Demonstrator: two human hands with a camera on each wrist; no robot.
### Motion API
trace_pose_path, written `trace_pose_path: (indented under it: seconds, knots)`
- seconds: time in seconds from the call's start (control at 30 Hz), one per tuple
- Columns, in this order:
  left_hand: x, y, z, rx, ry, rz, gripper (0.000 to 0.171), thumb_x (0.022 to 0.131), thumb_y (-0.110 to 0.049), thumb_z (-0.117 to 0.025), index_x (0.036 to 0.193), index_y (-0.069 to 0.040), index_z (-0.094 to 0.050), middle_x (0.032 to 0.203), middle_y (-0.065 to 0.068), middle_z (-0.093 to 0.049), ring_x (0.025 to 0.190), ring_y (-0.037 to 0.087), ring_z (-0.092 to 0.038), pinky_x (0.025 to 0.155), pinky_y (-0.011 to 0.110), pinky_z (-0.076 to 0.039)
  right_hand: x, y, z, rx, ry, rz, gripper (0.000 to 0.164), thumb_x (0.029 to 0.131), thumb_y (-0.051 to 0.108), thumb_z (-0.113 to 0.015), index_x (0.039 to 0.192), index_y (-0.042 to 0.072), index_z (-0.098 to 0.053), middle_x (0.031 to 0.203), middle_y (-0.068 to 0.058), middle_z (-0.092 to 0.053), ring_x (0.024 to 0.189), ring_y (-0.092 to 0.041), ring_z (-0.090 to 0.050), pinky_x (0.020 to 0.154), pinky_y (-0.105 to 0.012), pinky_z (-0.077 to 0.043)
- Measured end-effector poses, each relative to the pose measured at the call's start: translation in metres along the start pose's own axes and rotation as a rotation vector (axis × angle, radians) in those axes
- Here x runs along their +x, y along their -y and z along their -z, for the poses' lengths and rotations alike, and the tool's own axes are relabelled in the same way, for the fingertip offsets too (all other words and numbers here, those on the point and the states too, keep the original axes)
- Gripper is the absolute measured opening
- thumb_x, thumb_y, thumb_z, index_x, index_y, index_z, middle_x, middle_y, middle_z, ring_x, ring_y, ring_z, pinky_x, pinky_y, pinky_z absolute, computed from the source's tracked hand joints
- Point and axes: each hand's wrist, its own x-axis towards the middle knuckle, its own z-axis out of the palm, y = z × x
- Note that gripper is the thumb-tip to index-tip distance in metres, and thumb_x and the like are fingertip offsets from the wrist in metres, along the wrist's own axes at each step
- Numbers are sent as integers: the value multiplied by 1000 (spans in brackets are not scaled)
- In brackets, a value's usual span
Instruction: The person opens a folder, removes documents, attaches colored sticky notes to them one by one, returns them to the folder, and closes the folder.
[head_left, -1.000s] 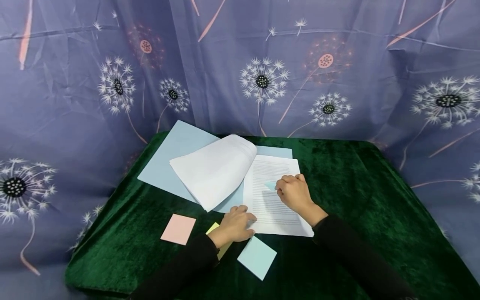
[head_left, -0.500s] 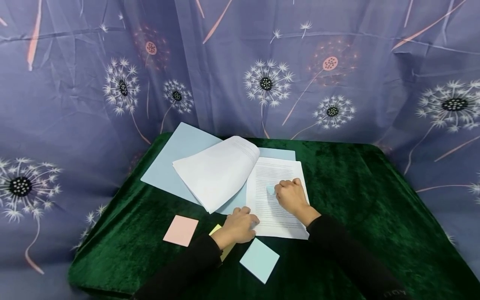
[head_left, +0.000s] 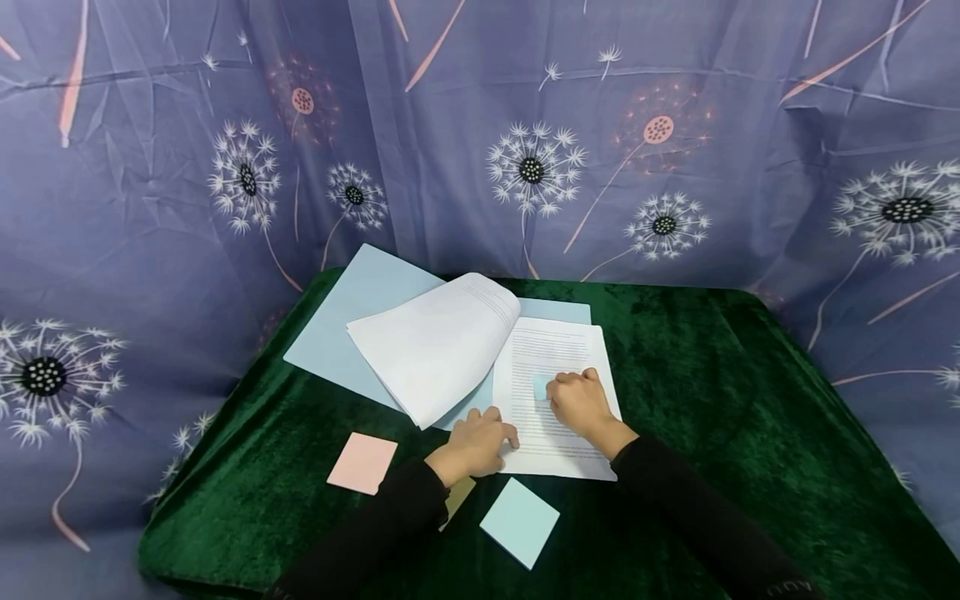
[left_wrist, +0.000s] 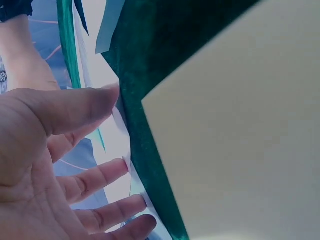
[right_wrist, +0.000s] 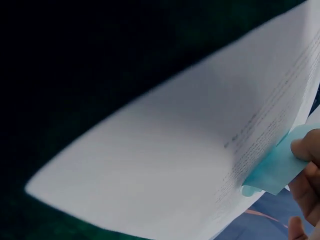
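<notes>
A light blue sticky note (head_left: 540,387) is pinched between the thumb and fingers of my right hand (head_left: 581,404), over the printed page (head_left: 528,342). The right wrist view shows the note (right_wrist: 277,167) against the lines of text, its far edge curling at the paper. My left hand (head_left: 472,446) rests at the page's lower left edge. Its fingers (left_wrist: 95,180) are spread and loosely extended along the paper, holding nothing in the left wrist view. Under the left wrist lies a yellow sticky note pad (head_left: 459,500), partly hidden.
Turned-back white sheets (head_left: 435,350) curl over a light blue folder (head_left: 352,308) on the left. A pink sticky note pad (head_left: 363,462) and a light blue pad (head_left: 520,522) lie nearer the body on the green velvet tablecloth (head_left: 720,383). A dandelion-patterned curtain (head_left: 450,125) hangs behind.
My right hand has shifted slightly down the page with the note, which now shows as a squarer patch instead of a pointed corner. The left hand stays by the page edge.
</notes>
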Motion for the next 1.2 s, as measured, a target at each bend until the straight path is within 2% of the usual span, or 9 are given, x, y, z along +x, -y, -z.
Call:
trace_pose_path:
  seconds: [0.17,0.33,0.5,0.67,0.77,0.83,0.97,1.07,1.2]
  knots:
    - [3,-1,1,13,3,-10,28,85,-22,-82,112,-28,-75,111,1,-56,87,17,-39,73,31,-38,1,1,2,38,129,-31,13,84,7,-74,73,14,-75,69,-2,-63,66,-19,-61,72,-41,-36]
    - [5,0,1,46,1,-23,30,83,-25,-84,112,-29,-74,110,1,-55,86,17,-38,72,29,-37,0,1,5,82,276,-56,14,89,23,-77,78,15,-78,70,-1,-60,67,-16,-57,72,-42,-40]
    - [6,2,0,34,-3,-39,32,82,-25,-85,112,-27,-74,110,2,-55,89,17,-40,73,28,-39,0,2,7,124,306,-71,24,92,29,-73,73,14,-75,69,-1,-57,66,-16,-52,71,-41,-38]
    - [7,6,-1,-10,8,-63,32,83,-23,-85,112,-26,-73,110,2,-54,89,16,-42,71,28,-39,0,3,6,148,304,-87,17,92,25,-73,82,12,-77,73,-2,-61,70,-18,-58,71,-42,-41]
    - [6,8,0,-7,17,-78,35,83,-23,-85,115,-26,-72,110,2,-53,87,16,-41,70,27,-38,1,3,4,194,306,-90,16,93,23,-72,99,8,-75,92,-8,-70,85,-24,-66,76,-45,-46]
    - [6,9,1,5,18,-88,39,82,-24,-85,119,-26,-71,111,2,-53,87,16,-40,70,26,-38,2,3,3,233,314,-74,27,95,23,-71,115,5,-71,112,-14,-71,103,-31,-68,83,-51,-50]
    - [7,11,0,19,11,-98,46,82,-26,-85,125,-27,-68,115,2,-53,87,15,-40,71,25,-38,5,1,0,320,386,-42,51,99,25,-66,142,1,-53,147,-24,-54,135,-41,-53,103,-62,-45]
    - [8,11,1,19,9,-98,47,82,-26,-85,125,-28,-68,118,2,-53,88,15,-40,71,25,-38,7,0,-2,345,456,-31,57,101,28,-62,148,0,-47,156,-25,-44,143,-44,-44,108,-65,-40]
    - [8,10,1,35,19,-91,47,82,-28,-85,125,-29,-67,126,3,-53,92,16,-41,73,26,-41,7,-2,-5,329,517,-23,57,102,32,-58,150,2,-46,159,-23,-40,146,-44,-39,110,-66,-37]
